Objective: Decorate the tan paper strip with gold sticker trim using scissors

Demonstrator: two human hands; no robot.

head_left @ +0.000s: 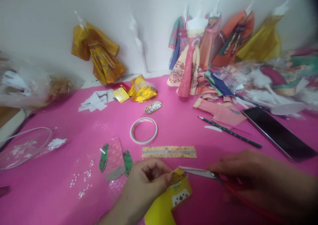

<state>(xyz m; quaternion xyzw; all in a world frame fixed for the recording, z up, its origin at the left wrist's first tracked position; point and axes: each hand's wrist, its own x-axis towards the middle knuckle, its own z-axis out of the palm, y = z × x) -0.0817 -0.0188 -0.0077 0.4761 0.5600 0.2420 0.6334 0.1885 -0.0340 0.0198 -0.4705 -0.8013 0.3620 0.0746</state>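
Note:
My left hand [142, 187] pinches a yellow printed card [159, 208] with a white animal face on it, near the front of the pink table. In my right hand [258, 177], partly blurred, are red-handled scissors [200, 172], whose blade tips meet the card's upper corner. Just beyond the left hand lies a beige patterned strip [169, 151] with a pale line along its middle. Pink and green fabric pieces [114, 158] rest to the left. I cannot make out how far apart the blades are.
A tape roll [131, 131] and a glittery oval clip [152, 107] lie mid-table. On the right are a dark pencil [230, 131] and a phone [278, 132]. Small gems [86, 175] are scattered at left. Dressed doll forms [190, 52] stand along the wall.

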